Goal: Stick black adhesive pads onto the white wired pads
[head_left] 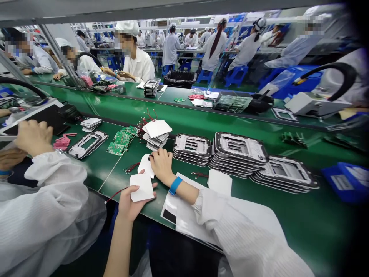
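Observation:
In my left hand (130,201) is a flat white square piece (142,187), held between thumb and fingers, with a dark red wire ending in a small connector sticking out to the left. My right hand (162,163), with a blue band at the wrist, has its fingers bent down on the edge of another white piece (146,166) lying on the green table; a small black patch shows at its fingertips. Behind that hand is a stack of white pieces (157,132) with red wires. Under my right forearm lie white sheets (188,213) with black strips.
Stacks of black-and-white frames (191,148) stand right of my hands. Green circuit boards (119,140), a single frame (88,144) and pink strips (62,142) lie left. A co-worker's hand (34,136) is far left. A blue bin (346,181) sits right.

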The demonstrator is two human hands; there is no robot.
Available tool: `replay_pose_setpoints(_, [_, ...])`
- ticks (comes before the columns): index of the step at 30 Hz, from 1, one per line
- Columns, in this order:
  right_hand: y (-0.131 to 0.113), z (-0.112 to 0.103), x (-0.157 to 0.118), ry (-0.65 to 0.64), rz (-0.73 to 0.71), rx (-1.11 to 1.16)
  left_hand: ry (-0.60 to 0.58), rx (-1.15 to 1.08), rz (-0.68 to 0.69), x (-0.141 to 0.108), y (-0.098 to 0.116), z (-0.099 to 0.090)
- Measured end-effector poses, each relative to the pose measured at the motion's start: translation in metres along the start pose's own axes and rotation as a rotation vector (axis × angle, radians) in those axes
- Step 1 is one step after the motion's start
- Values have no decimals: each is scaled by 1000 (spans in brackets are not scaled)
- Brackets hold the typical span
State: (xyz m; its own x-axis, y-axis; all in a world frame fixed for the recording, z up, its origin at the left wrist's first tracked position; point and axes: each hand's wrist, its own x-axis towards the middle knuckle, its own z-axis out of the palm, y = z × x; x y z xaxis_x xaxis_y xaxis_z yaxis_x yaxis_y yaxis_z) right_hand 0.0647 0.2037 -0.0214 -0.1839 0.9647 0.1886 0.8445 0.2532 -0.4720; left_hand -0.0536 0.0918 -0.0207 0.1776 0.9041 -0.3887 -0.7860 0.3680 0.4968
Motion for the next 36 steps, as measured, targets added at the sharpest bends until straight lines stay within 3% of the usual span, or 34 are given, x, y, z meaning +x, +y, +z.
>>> replay_pose_setpoints(3, [5,-17,-3,-21,22,19,27,56,-7,1,1,4])
replay_pose_setpoints(7, [32,-70,-23,-92,50,98,72,219,-61,3,12,15])
replay_pose_setpoints(10, [63,-118,-57,-134,88,162,99,430,-175,9,25,22])
replay_pose_setpoints(13, [95,-145,-104,-107,218,184,157,701,-255,13,34,28])
replay_pose_setpoints(16, [114,-140,-149,-62,347,177,177,806,-156,12,30,43])
replay_pose_setpoints(19, [120,-120,-176,-67,363,152,103,674,-65,9,7,68])
replay_pose_setpoints(24, [121,-94,-174,-41,362,87,75,290,-118,16,-59,98])
replay_pose_setpoints(29, [117,-77,-162,8,400,43,273,15,30,27,-112,93])
replay_pose_setpoints(36, [111,-68,-159,57,430,70,339,-29,82,29,-129,86])
